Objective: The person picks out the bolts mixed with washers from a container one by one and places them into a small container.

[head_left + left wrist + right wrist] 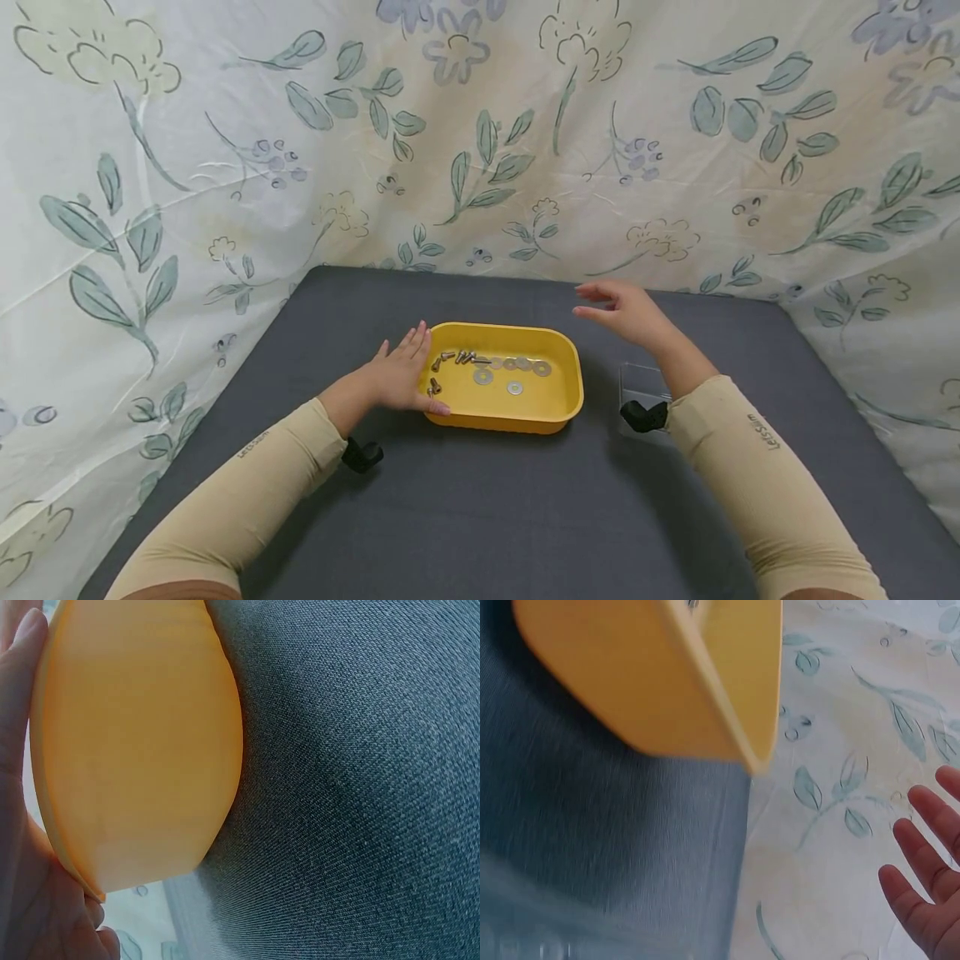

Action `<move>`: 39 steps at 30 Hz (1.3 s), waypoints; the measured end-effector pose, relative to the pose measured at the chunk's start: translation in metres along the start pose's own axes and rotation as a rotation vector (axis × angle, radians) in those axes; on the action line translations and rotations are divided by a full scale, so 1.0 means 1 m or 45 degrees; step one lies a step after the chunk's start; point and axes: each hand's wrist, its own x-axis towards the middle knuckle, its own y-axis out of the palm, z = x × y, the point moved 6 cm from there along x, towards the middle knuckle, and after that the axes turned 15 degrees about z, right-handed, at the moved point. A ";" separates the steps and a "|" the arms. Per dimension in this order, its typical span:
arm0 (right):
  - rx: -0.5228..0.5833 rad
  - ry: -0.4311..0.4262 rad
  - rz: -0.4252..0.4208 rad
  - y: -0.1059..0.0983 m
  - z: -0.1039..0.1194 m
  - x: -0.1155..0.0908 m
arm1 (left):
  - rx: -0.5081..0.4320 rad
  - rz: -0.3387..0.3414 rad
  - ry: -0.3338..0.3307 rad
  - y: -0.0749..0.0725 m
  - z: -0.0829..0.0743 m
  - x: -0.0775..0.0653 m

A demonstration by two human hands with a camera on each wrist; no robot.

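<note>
A yellow tray (501, 422) sits near the middle of the dark cloth. Inside it, small screws (463, 357) cluster toward the left, and flat washers (514, 387) lie around the middle and right. My left hand (401, 375) rests on the tray's left end, fingers straight and thumb over the front rim. The left wrist view shows that hand against the rim, beside the tray's outer wall (142, 750). My right hand (622, 312) hovers beyond the tray's right side, fingers spread and holding nothing. Under the right wrist is a clear plastic box (637, 379), partly hidden.
A dark grey cloth (480, 517) covers the table. Behind it and along both sides hangs a floral curtain (480, 167). Black straps (362, 456) hang from the wrists.
</note>
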 end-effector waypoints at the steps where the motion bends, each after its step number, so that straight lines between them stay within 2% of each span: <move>1: 0.002 -0.012 0.007 0.003 0.003 0.004 | 0.000 0.000 -0.002 0.000 0.001 0.000; 11: 0.025 -0.058 0.118 0.031 0.029 0.034 | -0.036 0.005 0.002 0.002 0.003 -0.003; 19: 0.047 -0.109 0.130 0.046 0.045 0.056 | -0.031 0.004 0.018 0.004 0.005 -0.005; 28: 0.142 -0.134 0.178 0.062 0.049 0.078 | -0.018 0.007 0.032 0.006 0.007 -0.003; 32: 0.168 -0.107 0.219 0.070 0.047 0.090 | -0.019 0.004 0.030 0.007 0.007 -0.002; 39: 0.109 -0.099 0.322 0.084 0.043 0.108 | -0.041 0.000 0.007 0.006 0.007 0.004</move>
